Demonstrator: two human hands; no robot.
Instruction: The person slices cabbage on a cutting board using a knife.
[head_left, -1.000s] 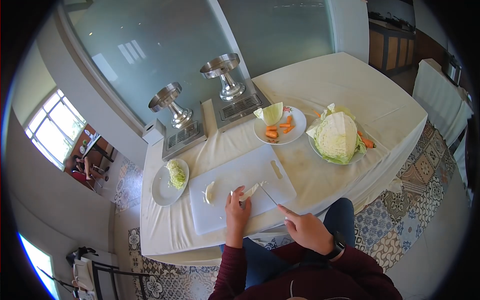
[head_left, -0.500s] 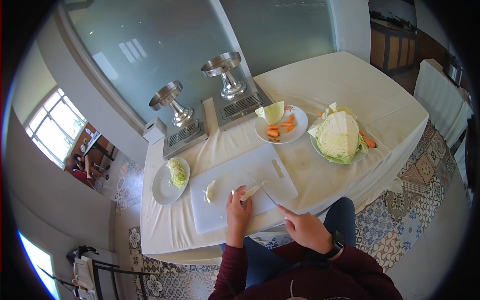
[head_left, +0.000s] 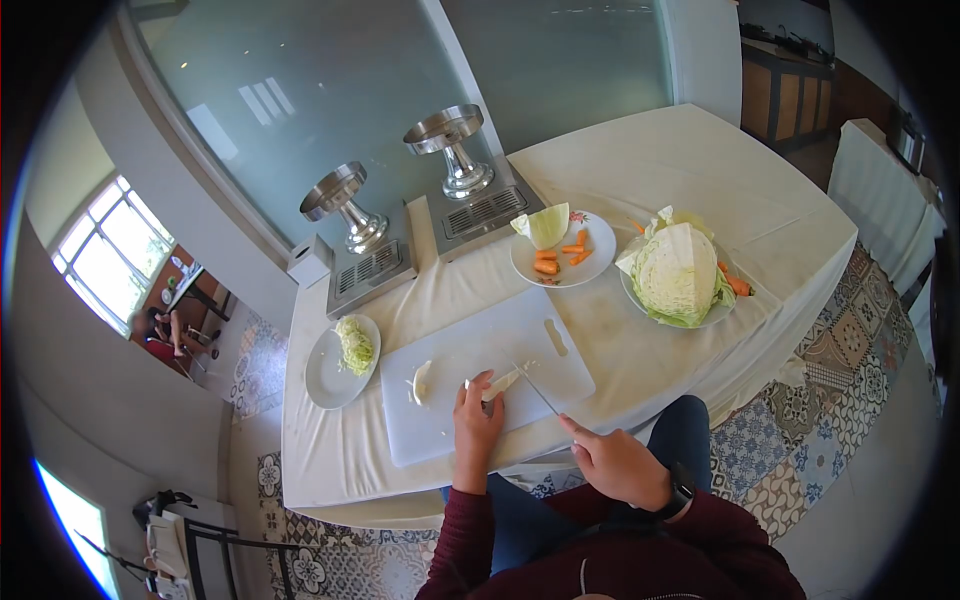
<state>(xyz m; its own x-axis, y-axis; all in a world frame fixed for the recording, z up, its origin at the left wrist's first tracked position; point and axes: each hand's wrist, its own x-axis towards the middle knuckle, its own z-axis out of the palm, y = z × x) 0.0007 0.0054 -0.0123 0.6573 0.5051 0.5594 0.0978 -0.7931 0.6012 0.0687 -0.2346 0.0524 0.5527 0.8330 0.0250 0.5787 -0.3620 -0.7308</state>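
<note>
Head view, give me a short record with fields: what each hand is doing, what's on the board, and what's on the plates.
left hand: pins a cabbage piece on the board
right hand: grip shut on a knife, blade beside the pinned piece
board: also bears a second cabbage piece, apart from the hands
left plate: shredded cabbage
middle plate: cabbage wedge and carrot pieces
right plate: half cabbage, cut face up

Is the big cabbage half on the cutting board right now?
No, the cabbage half sits on a plate off to the right, apart from the cutting board.
</note>
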